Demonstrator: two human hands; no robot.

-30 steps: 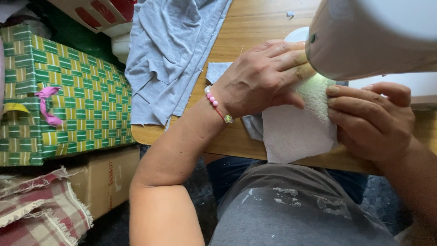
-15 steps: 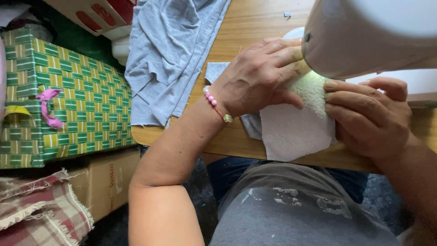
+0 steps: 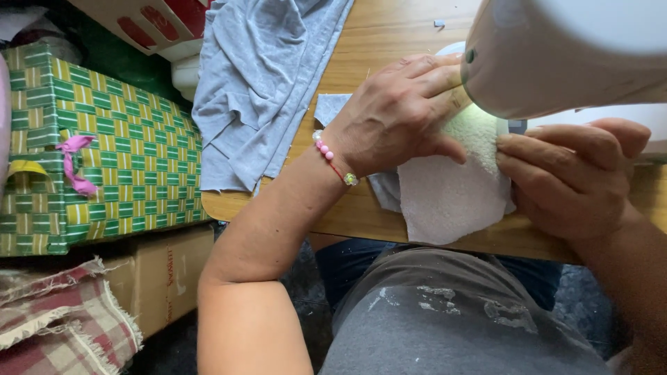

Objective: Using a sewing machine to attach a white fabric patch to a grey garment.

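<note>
Spanning the top of the view, the wooden counter [image 3: 389,31] carries a grey garment [image 3: 260,83] draped over its left edge. A white sewing machine [image 3: 563,52] stands over the right part. Below it, near the counter's front edge, lies a pale fleecy fabric piece [image 3: 448,194]. The left hand [image 3: 399,114], fingers extended, presses flat on the fabric's left part; the right hand [image 3: 570,180] pinches its right edge with curled fingers. A pink bead bracelet [image 3: 332,160] circles the left wrist.

Needle area behind machine head [image 3: 556,48] (fingertips too)
</note>
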